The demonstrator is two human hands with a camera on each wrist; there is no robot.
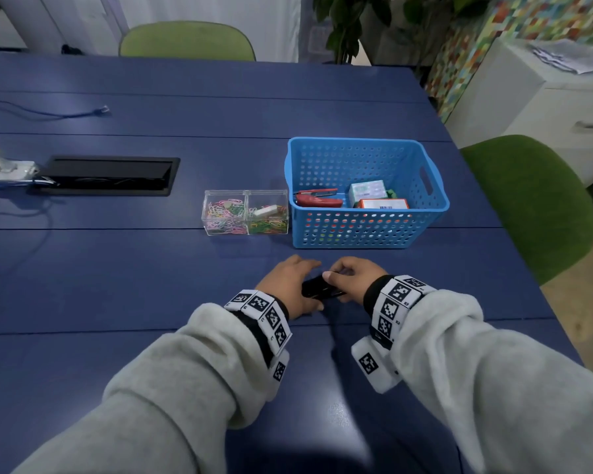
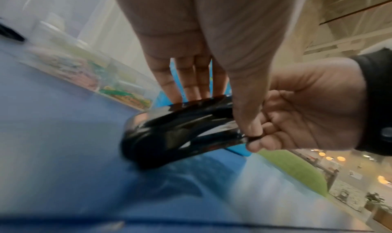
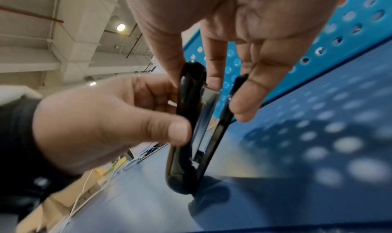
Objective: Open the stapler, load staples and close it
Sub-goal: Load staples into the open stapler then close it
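On the blue table (image 1: pixel 117 268), both hands' fingers (image 3: pixel 244 105) clamp the black stapler (image 1: pixel 319 288).

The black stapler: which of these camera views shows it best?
The right wrist view: the stapler shows nearly whole, standing on end on the table, its two arms slightly apart. The left wrist view shows it large but smeared by blur. In the head view both hands hide most of it.

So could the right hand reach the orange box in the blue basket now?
Probably not yet. The right hand and the left hand both grip the black stapler. The orange box sits uncovered in the open-topped blue basket, so that hand must let go first.
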